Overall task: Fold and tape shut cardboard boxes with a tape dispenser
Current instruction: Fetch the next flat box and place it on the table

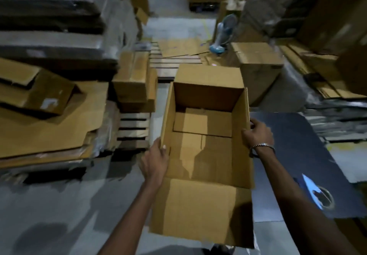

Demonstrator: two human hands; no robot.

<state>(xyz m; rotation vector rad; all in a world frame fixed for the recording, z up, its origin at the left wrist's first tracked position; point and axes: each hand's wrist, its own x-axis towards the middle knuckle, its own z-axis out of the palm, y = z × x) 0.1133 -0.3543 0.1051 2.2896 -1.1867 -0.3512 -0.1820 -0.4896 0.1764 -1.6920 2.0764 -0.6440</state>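
Gripping box (202, 147) by both side walls: left hand (155, 160) pinches left rim, thumb inside; right hand (258, 133) curls over right rim. Box mouth faces up, flaps open, long axis running away from person, held above grey floor (59, 205). Flat cardboard stack (51, 127) far left, pallet (133, 129) just left, dark table (297, 155) right, tape roll (322, 198) near its near edge.

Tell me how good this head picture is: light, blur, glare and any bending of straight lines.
Head view: dim light; the open box and both hands, left and right, are fairly sharp. The stacked cardboard at left and the background are smeared by motion blur. A bright glare patch lies on the dark table beside the tape roll. Wide-angle bending curves the edges.
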